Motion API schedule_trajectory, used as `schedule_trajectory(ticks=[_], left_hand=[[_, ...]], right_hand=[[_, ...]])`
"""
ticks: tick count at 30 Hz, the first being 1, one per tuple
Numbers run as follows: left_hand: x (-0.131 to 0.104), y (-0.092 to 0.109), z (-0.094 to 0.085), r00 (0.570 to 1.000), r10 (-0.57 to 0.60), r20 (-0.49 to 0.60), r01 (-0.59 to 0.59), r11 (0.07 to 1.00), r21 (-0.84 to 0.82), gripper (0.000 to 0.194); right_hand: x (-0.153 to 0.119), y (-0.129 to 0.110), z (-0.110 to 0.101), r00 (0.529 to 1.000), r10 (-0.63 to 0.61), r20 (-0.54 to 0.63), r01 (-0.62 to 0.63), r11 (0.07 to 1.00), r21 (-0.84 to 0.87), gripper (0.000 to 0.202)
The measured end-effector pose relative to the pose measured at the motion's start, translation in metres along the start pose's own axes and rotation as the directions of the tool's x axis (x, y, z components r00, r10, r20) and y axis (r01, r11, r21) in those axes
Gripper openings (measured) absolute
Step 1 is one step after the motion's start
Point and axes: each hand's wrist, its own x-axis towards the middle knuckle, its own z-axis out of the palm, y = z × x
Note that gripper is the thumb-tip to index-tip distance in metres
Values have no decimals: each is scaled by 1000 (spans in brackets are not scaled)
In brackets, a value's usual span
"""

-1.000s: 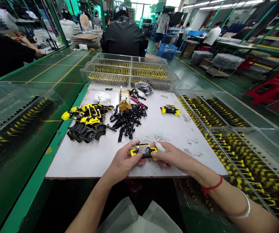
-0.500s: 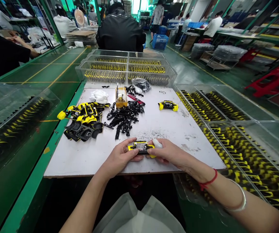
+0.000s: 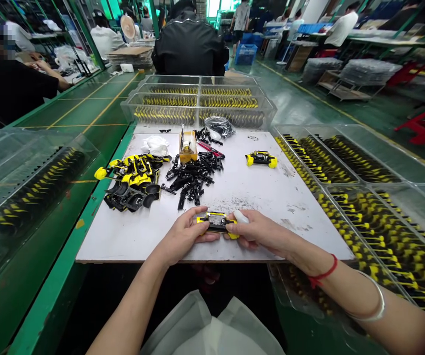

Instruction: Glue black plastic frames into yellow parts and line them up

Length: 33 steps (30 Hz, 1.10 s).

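Observation:
A yellow and black plastic part [image 3: 217,222] is held between my two hands just above the board's front edge. My left hand [image 3: 187,232] grips its left end, thumb on top. My right hand [image 3: 256,230] pinches the right end, and a small whitish object [image 3: 240,217] sticks out between its fingers. Another yellow and black part [image 3: 261,159] lies at the right of the white board [image 3: 271,197]. Small black pieces [image 3: 194,175] form a pile in the middle. To their left are heaped yellow and black parts [image 3: 134,170] and curved black pieces [image 3: 129,198].
Behind the pile stand an orange box [image 3: 188,155], a white cloth [image 3: 155,145] and a black plastic bag [image 3: 220,127]. Clear trays of parts lie beyond [image 3: 199,106], at right [image 3: 368,185] and left [image 3: 87,148]. A person in black [image 3: 190,47] sits ahead.
The view has shifted slightly, so the board and trays appear a little further right. Both hands keep hold of the part, which looks slightly tilted differently.

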Motion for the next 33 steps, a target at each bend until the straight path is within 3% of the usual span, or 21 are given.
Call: schedule_trajectory(ticks=[12, 15, 21, 24, 26, 28, 30, 31, 33], left_hand=[[-3, 1, -1, 999, -46, 19, 45, 998, 45, 60], [-4, 1, 2, 1000, -6, 1, 6, 999, 53, 60], [-4, 0, 8, 997, 43, -58, -35, 992, 123, 64], [-7, -3, 8, 986, 143, -80, -115, 950, 290, 61], [-11, -8, 8, 931, 341, -130, -223, 815, 535, 57], [-15, -13, 8, 791, 603, -103, -309, 540, 783, 54], [-19, -17, 8, 628, 776, 50, -335, 212, 918, 50], [-20, -18, 8, 573, 805, 157, -341, 60, 938, 50], [-21, -19, 9, 512, 782, 356, -368, -175, 913, 51]], right_hand=[[0, 0, 2, 994, 49, -94, -56, 996, -68, 21], [2, 0, 4, 986, 11, -168, -36, 988, -149, 21], [3, 5, 4, 987, -49, -155, 17, 980, -198, 16], [0, 6, 3, 977, -49, -210, 15, 987, -159, 18], [-3, 4, 3, 971, -50, -233, 23, 993, -114, 20], [-5, 1, 4, 970, -51, -239, 35, 997, -74, 20], [-8, -3, 7, 970, -51, -236, 42, 998, -43, 19], [-9, -5, 9, 972, -53, -230, 47, 998, -32, 19], [-11, -8, 12, 975, -63, -215, 63, 998, -8, 20]])
